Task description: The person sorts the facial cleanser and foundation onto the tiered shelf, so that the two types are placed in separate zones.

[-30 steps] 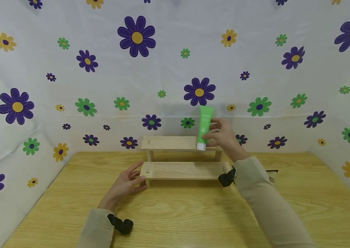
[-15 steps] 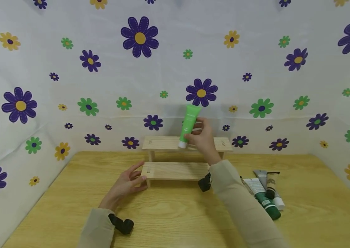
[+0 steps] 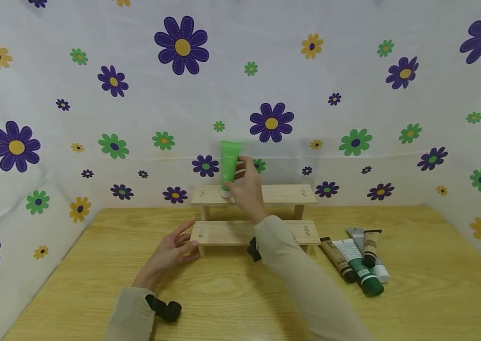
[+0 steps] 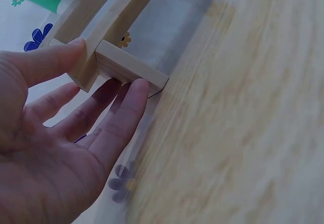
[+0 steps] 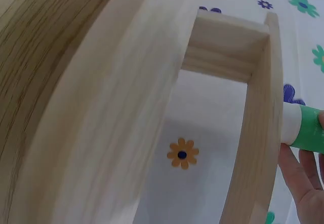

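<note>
A light wooden two-step shelf (image 3: 219, 232) stands on the table. My right hand (image 3: 249, 192) pinches a green squeeze tube (image 3: 230, 158) between thumb and fingers, nearly upright with its white cap down. In the head view, the cap is right at the upper step (image 3: 280, 193), left of its middle. The right wrist view has the cap (image 5: 290, 123) close against that step's board. My left hand (image 3: 167, 255) holds the left end of the lower step. In the left wrist view, its thumb lies on the board's edge and its fingers (image 4: 124, 117) reach the leg.
Several other tubes lie in a loose pile right of the shelf, among them a green-and-white tube (image 3: 361, 270), a brown tube (image 3: 337, 259) and a small tan one (image 3: 371, 247). Behind the wooden table (image 3: 436, 284) hangs a white cloth with printed flowers (image 3: 308, 94).
My right hand has carried the green tube leftward along the upper step and down, turning it more upright. The tube pile has come out from behind my right arm. The left hand stays put.
</note>
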Demonstrator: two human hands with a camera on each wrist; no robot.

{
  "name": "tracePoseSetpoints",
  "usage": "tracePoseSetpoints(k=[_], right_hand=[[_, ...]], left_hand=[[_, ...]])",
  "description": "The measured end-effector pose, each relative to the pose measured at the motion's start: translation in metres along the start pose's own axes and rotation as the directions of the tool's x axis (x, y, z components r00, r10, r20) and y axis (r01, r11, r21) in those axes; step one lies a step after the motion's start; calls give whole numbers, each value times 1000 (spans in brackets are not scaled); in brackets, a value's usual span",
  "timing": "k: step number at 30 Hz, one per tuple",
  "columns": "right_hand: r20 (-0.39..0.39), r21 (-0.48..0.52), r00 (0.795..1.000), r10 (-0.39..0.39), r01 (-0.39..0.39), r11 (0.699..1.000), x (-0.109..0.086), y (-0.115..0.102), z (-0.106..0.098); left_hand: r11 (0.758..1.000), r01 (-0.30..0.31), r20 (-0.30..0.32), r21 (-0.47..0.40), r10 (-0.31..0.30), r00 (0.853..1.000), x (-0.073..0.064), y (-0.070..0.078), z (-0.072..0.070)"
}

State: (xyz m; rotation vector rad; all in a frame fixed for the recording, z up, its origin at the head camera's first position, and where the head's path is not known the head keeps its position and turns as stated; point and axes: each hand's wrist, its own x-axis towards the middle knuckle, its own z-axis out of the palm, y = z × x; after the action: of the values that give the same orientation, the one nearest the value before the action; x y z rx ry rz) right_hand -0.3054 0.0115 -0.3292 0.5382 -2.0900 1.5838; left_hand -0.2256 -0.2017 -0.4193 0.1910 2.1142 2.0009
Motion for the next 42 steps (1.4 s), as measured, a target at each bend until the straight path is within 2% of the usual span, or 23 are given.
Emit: tracePoseSetpoints(k=[4, 7, 10, 13, 16, 18, 26, 32, 42], right_hand=[[30, -15, 998, -62, 62, 998, 1, -1, 15], [35, -22, 997, -72, 73, 997, 2, -2, 22], [48, -8, 998, -30, 30, 1000, 2, -1, 24], [81, 42, 995, 58, -62, 997, 0, 0, 19], [106, 68, 987, 119, -126, 990, -3, 1, 7], [108, 64, 985, 134, -141, 988, -5, 2, -3], [89, 23, 990, 113, -115, 993, -5, -1, -46], [94, -8, 985, 144, -144, 990, -6, -6, -76], [54, -66, 984, 168, -164, 984, -15, -7, -124]], left_hand=[[1000, 3, -10, -2, -3, 1000, 1, 0, -1], [1000, 5, -16, -2, -5, 1000, 1, 0, -1], [1000, 0, -10, -3, 0, 1000, 1, 0, -1], [1000, -1, -7, -10, 1, 1000, 0, 0, 0], [1000, 5, -3, -5, -5, 1000, 1, 0, 2], [1000, 13, -14, -10, -13, 1000, 1, -1, 3], [1000, 9, -21, 9, -8, 1000, 1, -1, 1], [1000, 20, -26, 22, -19, 999, 2, 0, 0], [1000, 20, -20, 21, -20, 1000, 2, -2, -1]])
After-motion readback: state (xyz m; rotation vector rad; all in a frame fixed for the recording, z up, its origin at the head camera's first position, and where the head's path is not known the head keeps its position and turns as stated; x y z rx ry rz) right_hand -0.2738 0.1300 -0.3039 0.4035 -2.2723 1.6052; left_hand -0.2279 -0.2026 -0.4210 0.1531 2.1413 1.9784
